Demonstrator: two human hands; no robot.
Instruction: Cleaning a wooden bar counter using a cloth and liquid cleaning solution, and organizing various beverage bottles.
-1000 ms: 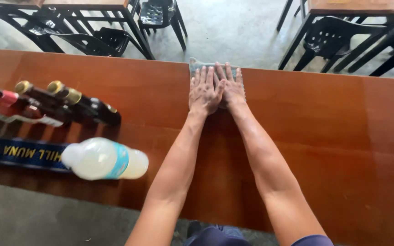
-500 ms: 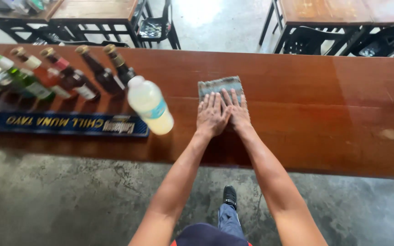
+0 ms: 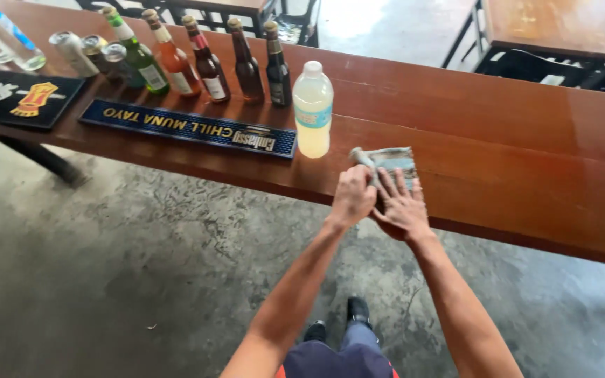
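1. Your left hand (image 3: 353,196) has its fingers curled together, pinching up the near-left corner of the grey cloth (image 3: 392,162).
2. Your right hand (image 3: 402,204) lies flat, fingers spread apart, pressing down on the near part of that same cloth.
3. The two hands sit right beside each other, touching or nearly so, at the near edge of the long brown wooden surface (image 3: 512,140).
4. The cloth is folded and rests on the surface near that edge; its lifted corner rises above your left knuckles.
5. Just left of the cloth stands a clear plastic bottle (image 3: 313,108) with pale yellow liquid and a white cap, upright.
6. Next to it lies a long dark blue bar mat (image 3: 187,127), with a row of glass bottles (image 3: 208,57) standing behind it.
7. Further left there are cans (image 3: 85,50) and a black mat (image 3: 15,98).
8. Below you is grey concrete floor (image 3: 120,266), and your dark shoes (image 3: 337,322) show.
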